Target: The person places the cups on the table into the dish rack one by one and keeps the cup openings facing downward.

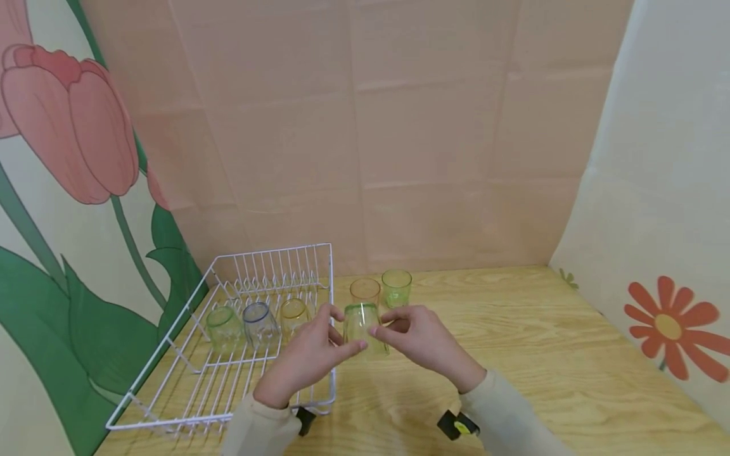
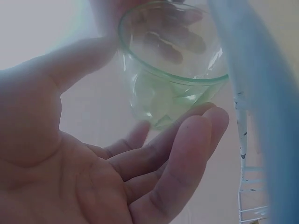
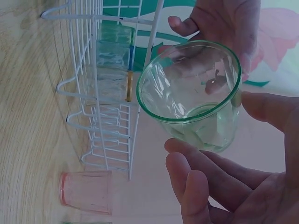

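A clear green-tinted glass tumbler (image 1: 362,332) is above the table, tilted, its mouth facing downward. My right hand (image 1: 422,335) pinches it from the right, thumb on one side and fingertips against the other. My left hand (image 1: 310,351) holds it from the left between thumb and fingers. In the right wrist view, the tumbler's green rim (image 3: 189,119) shows plainly, with the left hand (image 3: 224,23) behind it. Through the glass in the left wrist view, fingers of the right hand (image 2: 173,37) are visible.
On the left stands a white wire dish rack (image 1: 228,415). It holds a green tumbler (image 1: 224,332), a blue-rimmed tumbler (image 1: 261,326) and an amber-rimmed tumbler (image 1: 293,313). Behind my hands, a pink-orange tumbler (image 1: 365,290) and another green tumbler (image 1: 397,288) stand on the wooden table (image 1: 513,354).
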Motion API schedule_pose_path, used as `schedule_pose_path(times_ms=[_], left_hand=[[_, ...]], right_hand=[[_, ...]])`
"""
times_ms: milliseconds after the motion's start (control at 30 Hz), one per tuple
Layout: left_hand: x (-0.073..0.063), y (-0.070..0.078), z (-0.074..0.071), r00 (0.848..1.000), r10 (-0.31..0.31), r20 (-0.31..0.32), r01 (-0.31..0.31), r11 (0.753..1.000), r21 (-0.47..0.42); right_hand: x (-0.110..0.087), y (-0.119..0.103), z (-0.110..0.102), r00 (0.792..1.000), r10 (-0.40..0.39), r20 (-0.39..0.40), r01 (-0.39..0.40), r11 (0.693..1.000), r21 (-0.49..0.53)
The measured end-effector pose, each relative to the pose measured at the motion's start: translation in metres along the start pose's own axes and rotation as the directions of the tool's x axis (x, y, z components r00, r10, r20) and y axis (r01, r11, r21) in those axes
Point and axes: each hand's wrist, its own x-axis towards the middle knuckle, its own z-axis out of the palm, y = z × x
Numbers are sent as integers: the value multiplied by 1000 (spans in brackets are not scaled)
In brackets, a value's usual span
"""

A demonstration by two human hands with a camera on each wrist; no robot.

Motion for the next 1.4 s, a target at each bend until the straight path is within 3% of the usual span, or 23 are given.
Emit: schedule_pose_path(times_ms=[567, 1133, 1400], left_hand=[[-2, -4, 2, 1000, 3, 1, -3, 1000, 31], [-2, -3, 6, 1000, 16, 0, -16, 1000, 20], [-1, -4, 5, 1000, 11, 16, -11, 1000, 21]], right_hand=[[0, 7, 3, 998, -9, 65, 7, 999, 43], [-1, 4, 1, 998, -32, 56, 31, 999, 17], [0, 5, 1, 995, -78, 64, 78, 997, 9]])
